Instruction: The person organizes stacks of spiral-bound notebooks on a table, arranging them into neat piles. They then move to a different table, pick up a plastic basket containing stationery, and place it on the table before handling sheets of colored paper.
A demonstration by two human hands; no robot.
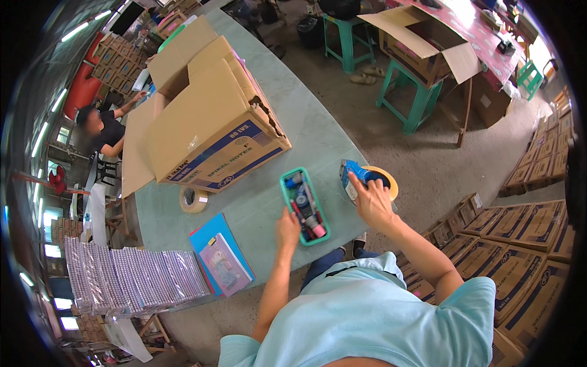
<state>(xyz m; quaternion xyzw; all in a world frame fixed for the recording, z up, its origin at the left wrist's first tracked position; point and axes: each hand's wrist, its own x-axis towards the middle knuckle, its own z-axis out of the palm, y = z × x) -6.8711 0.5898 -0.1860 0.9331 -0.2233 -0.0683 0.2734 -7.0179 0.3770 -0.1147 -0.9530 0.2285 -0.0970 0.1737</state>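
My left hand grips the left edge of a small green plastic tray. Pens, markers and other small stationery lie inside it. To the right, at the table's edge, my right hand is closed on a blue tape dispenser, its index finger stretched along the top. A wide roll of tan tape is loaded on it. Beyond the tray stands a large cardboard box, its flaps spread and one upper edge torn. A second tape roll rests on the table beside the box.
A blue folder with a notebook on it lies left of the tray. Plastic-wrapped spiral notebooks are stacked at the near left. A person sits beyond the box. Stacked cartons stand at the right, and a green stool holds another box.
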